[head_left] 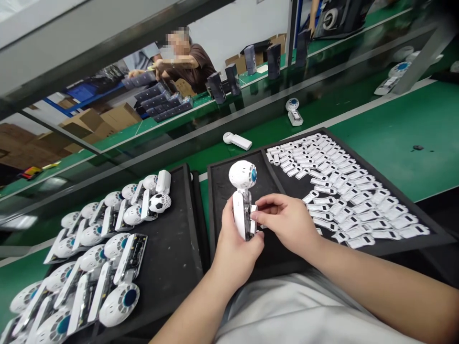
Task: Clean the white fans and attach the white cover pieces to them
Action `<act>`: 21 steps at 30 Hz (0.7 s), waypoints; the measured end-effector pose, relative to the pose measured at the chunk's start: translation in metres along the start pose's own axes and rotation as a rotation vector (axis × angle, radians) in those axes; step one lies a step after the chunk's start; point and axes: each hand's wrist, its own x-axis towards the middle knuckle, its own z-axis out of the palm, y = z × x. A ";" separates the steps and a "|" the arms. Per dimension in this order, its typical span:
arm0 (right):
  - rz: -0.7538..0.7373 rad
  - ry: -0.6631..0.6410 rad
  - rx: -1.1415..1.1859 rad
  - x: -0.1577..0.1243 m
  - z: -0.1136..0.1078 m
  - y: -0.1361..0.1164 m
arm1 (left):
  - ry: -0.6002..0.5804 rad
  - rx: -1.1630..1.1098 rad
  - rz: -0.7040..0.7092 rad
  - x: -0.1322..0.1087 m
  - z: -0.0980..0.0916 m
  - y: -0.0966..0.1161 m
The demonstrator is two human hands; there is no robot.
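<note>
My left hand [238,251] is wrapped round the handle of a white handheld device [243,179], held upright with its round head on top and a blue disc facing right. The handle's right side is open, showing dark inner parts. My right hand [287,220] pinches a small white piece [253,220] against that side. Below the device lies a black tray [224,191]. To the right, another black tray section [292,186] bears rows of flat white covers [358,191] with dark windows.
At the left, a black tray [172,258] holds several similar devices [118,303]. A white unit [238,141] and another device [294,114] lie on the green belt beyond. Across the line, a person [193,67] handles dark boxes [161,102]. A metal beam crosses above.
</note>
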 end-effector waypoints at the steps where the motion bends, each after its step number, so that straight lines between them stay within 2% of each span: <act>1: 0.001 -0.007 0.013 0.001 0.000 0.001 | 0.001 0.003 0.006 -0.001 0.000 0.000; 4: 0.037 -0.080 0.186 0.005 -0.006 0.004 | -0.006 -0.041 0.015 -0.002 -0.003 0.002; 9: 0.137 -0.357 0.599 0.010 -0.028 0.016 | -0.035 -0.152 0.010 -0.003 -0.012 0.011; 13: 0.134 -0.516 0.672 0.007 -0.035 0.023 | -0.048 -0.100 0.001 -0.007 -0.007 0.020; 15: 0.129 -0.543 0.676 0.005 -0.035 0.023 | -0.037 -0.041 -0.010 -0.008 -0.001 0.023; 21: 0.125 -0.518 0.674 0.000 -0.037 0.025 | -0.041 0.018 0.022 -0.009 0.010 0.027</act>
